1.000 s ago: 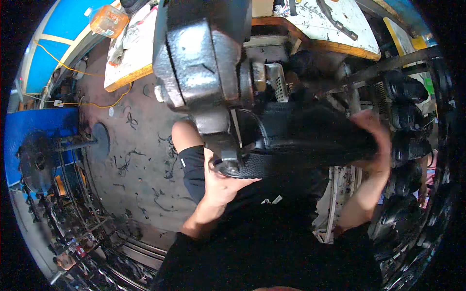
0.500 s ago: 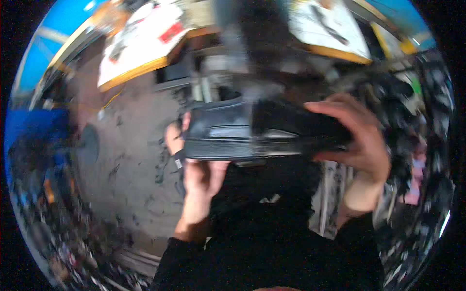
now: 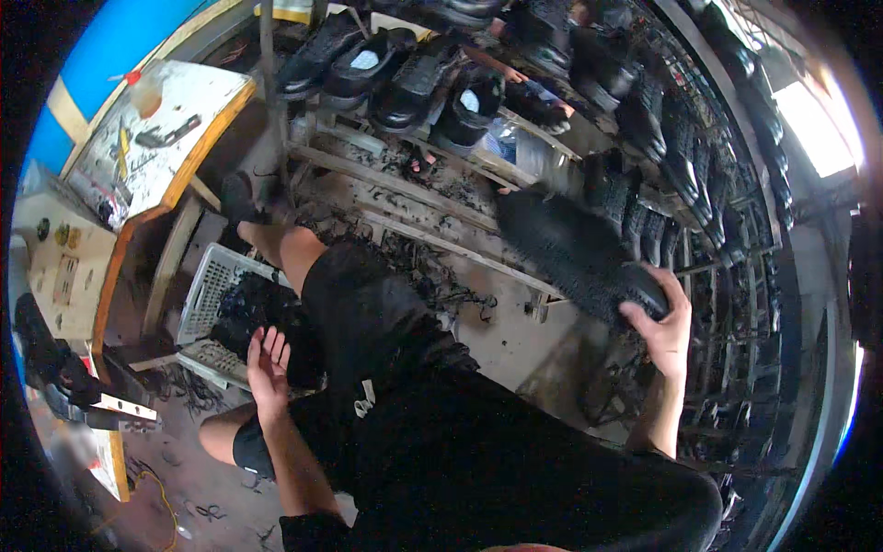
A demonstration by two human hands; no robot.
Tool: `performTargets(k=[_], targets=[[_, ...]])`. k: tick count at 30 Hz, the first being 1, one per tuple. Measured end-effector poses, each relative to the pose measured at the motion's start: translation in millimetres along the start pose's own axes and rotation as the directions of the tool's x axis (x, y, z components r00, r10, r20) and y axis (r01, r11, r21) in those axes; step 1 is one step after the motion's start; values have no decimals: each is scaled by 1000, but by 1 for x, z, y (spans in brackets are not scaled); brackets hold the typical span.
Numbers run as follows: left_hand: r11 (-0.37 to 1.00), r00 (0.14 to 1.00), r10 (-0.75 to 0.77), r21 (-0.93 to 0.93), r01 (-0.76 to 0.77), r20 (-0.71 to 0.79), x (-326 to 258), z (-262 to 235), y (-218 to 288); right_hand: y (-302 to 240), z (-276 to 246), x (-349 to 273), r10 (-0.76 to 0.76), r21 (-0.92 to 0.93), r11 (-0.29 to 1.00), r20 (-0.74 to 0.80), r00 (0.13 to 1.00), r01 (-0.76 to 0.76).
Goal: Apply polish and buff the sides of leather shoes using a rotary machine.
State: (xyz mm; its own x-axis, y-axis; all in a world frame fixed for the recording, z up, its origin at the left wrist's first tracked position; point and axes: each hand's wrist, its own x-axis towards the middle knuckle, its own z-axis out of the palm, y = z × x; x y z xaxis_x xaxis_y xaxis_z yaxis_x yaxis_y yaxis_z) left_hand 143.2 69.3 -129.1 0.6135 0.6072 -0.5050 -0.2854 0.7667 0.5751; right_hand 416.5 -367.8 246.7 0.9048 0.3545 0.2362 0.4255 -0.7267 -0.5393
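Note:
My right hand [image 3: 665,327] grips a black shoe [image 3: 570,253] by one end, thumb on one side and fingers around the other. Its dark, ridged underside shows, and its far end is blurred against the rack. My left hand [image 3: 269,368] is empty, with its fingers apart, in front of the white plastic crate [image 3: 207,304]. Beyond the held shoe, several black shoes [image 3: 630,207] stand in rows on the shoe rack [image 3: 432,198]. More black shoes [image 3: 414,87] sit along the rack's upper level.
At left stands a worktable [image 3: 175,175] with an orange-brown edge and small tools on top. Dark scraps [image 3: 414,267] litter the lower rack and floor. My legs stretch out between crate and rack. Tall racks full of shoes [image 3: 727,340] line the right side.
My view has swung from the worktables to the shoe rack. My left hand has let go of the black footwear both hands held; my right hand now holds a shoe out toward the rack.

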Motion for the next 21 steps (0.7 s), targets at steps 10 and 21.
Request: performTargets(k=[10,21], targets=[[994,991,88,72,-81,-104,5,-33,-12,110,151,132,-363,-656,737,-180,914,163],[988,985,96,136,-76,-146,5,-34,-16,252,79,104,-137,-570,821,-131,982,39]])
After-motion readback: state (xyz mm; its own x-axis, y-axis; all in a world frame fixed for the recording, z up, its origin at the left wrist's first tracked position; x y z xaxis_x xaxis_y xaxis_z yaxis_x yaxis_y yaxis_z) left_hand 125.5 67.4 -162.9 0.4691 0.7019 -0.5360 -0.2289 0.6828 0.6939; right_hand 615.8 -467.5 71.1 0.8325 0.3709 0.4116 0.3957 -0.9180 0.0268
